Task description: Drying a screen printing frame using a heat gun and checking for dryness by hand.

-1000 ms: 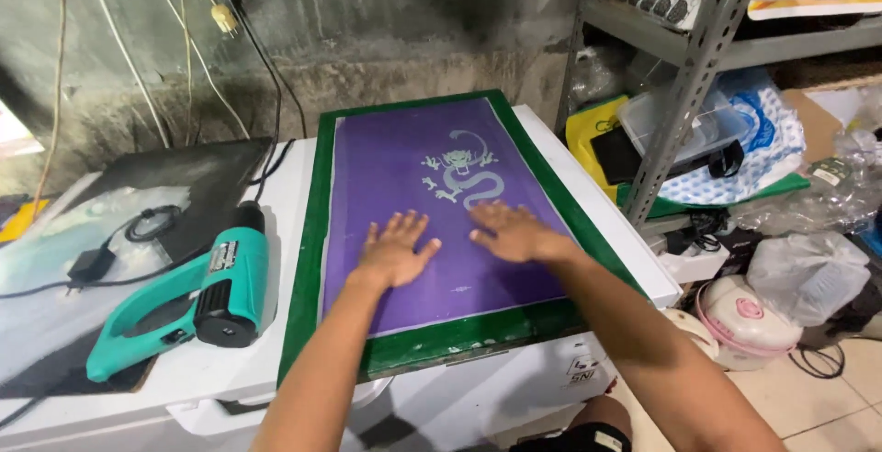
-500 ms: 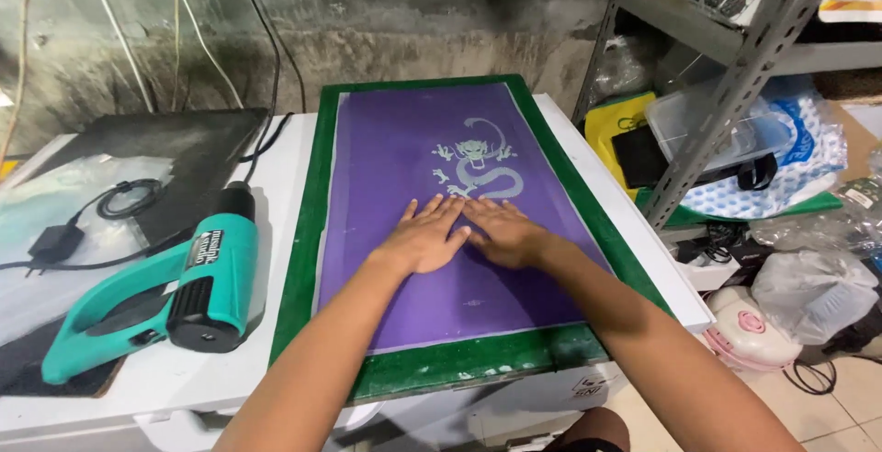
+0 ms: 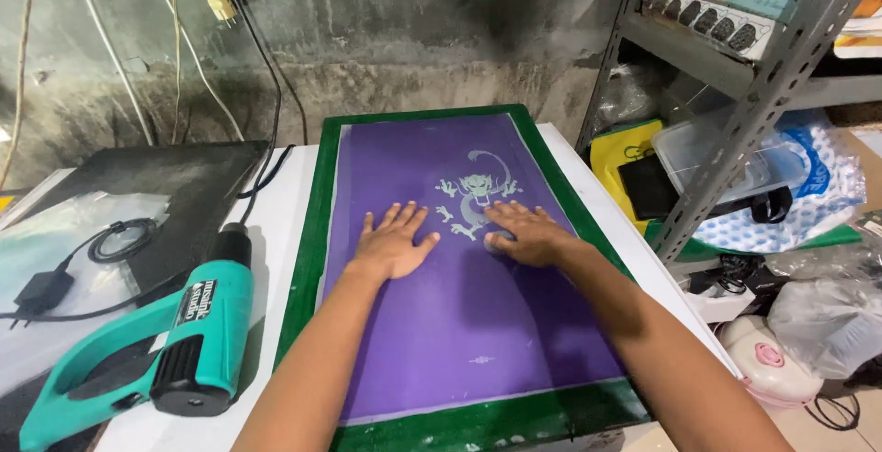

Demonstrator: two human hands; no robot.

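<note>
Flat and open-palmed, the left hand [image 3: 393,242] and right hand [image 3: 524,231] press on the purple printing screen [image 3: 459,323], gripping nothing. Its long axis runs away from the person; the pale dragon design [image 3: 473,193] lies between and just beyond the fingertips, nearer the right hand.

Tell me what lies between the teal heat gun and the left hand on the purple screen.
In the head view, between the heat gun and the left hand lie a strip of white table, then the screen's green frame and bare purple mesh.

Small print workshop, screen-printing frame [image 3: 317,231], teal heat gun [image 3: 156,346], metal shelving [image 3: 763,94]
</note>
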